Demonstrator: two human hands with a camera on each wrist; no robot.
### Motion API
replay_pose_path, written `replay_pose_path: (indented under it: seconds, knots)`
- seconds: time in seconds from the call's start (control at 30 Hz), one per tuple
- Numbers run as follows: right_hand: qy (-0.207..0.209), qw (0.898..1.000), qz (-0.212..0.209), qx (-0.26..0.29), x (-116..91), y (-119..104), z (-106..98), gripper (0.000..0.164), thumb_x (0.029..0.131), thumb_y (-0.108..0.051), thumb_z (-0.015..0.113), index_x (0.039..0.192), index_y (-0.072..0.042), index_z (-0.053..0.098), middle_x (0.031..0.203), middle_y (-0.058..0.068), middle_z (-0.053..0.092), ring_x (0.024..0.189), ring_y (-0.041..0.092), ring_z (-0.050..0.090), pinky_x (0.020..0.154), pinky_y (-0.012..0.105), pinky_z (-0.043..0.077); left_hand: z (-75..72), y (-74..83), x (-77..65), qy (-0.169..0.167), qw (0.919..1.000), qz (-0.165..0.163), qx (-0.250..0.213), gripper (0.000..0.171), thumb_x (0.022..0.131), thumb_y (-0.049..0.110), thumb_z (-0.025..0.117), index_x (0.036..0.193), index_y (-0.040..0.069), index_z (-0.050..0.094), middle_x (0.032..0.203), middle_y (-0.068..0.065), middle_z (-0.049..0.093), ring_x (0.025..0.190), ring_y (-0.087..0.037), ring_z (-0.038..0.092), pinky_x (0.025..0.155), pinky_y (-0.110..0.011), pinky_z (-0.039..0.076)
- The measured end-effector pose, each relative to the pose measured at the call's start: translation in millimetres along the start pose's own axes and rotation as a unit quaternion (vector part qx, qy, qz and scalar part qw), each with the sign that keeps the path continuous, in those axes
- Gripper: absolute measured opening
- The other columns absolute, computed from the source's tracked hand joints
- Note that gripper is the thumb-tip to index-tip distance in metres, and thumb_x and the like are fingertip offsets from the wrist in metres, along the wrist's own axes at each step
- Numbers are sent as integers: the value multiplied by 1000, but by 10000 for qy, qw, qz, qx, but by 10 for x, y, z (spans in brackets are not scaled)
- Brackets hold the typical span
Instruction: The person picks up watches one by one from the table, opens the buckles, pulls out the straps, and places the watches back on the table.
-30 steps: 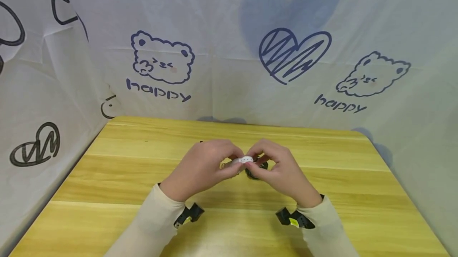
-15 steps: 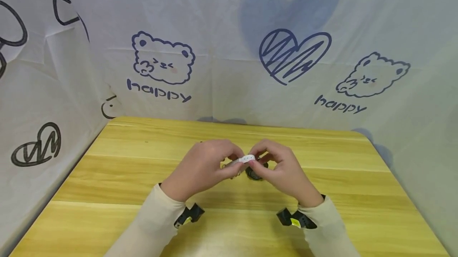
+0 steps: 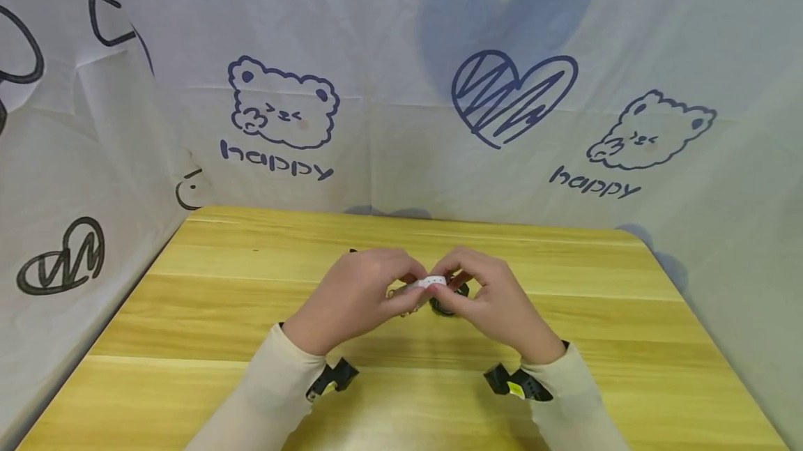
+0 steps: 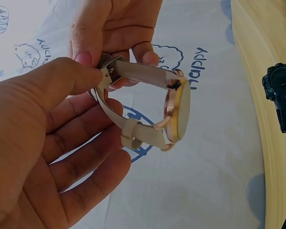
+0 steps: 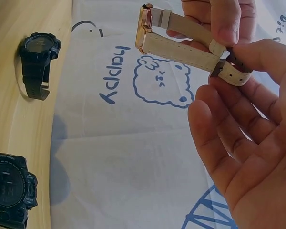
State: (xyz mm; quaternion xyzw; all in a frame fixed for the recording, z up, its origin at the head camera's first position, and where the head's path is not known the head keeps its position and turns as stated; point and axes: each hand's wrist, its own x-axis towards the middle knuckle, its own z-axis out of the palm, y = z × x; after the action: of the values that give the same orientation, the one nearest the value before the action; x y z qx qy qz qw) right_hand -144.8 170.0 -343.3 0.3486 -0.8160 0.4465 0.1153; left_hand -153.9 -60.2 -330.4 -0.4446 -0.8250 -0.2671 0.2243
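Between my two hands hangs a wristwatch (image 4: 178, 112) with a rose-gold case and a pale strap, bent into a loop. Thumb and fingers of my left hand (image 3: 354, 301) pinch the strap close to the buckle. My right hand (image 3: 495, 301) pinches the strap's holed end (image 5: 236, 76), which runs through the metal buckle (image 5: 217, 69). In the right wrist view the strap end curls back in a small bend past the buckle. The case points away from the fingers, seen edge-on in the left wrist view. Part of the buckle is hidden behind fingertips.
A black digital watch (image 5: 9, 186) lies on the wooden table (image 3: 251, 381), and a second black watch (image 5: 38, 45) sits farther along it. In the head view one black watch (image 3: 447, 306) shows partly beneath my right hand. A printed white cloth (image 3: 401, 158) hangs behind the table.
My right fingers shifted slightly right with the strap end, then back left and a little down. My left hand keeps its grip in nearly the same place.
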Motion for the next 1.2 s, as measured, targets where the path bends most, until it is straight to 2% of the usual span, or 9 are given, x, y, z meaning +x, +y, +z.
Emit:
replay_pose_path:
  seconds: [0.37,0.73,0.9,1.2]
  knots:
    - [38,9998,0,213,-18,-10,-51,14,96,-4,72,103,-15,73,97,1,72,83,16,68,73,34,61,-32,-1,3,-278,9990,-228,-262,9,99,28,72,101,20,76,87,14,71,72,5,59,61,-16,48]
    - [-89,9999,52,129,-7,11,-23,19,97,-5,71,106,-21,71,101,-6,70,87,13,67,75,34,61,-18,-1,0,-124,9998,-72,-164,9,99,25,72,102,19,77,87,13,71,71,2,60,62,-17,48]
    - [16,10000,91,-20,-5,-2,-24,19,95,-3,73,105,-20,71,100,-8,70,85,11,68,74,31,60,-11,10,15,-189,9996,-174,-127,14,99,28,71,108,19,77,89,14,72,71,1,60,61,-18,48]
    - [-50,9998,206,-24,-11,-10,-10,13,97,-11,73,105,-21,71,99,-3,70,79,10,67,72,33,60,5,8,10,-259,9993,-258,-13,13,99,32,72,101,20,76,88,14,72,73,0,62,64,-19,50]
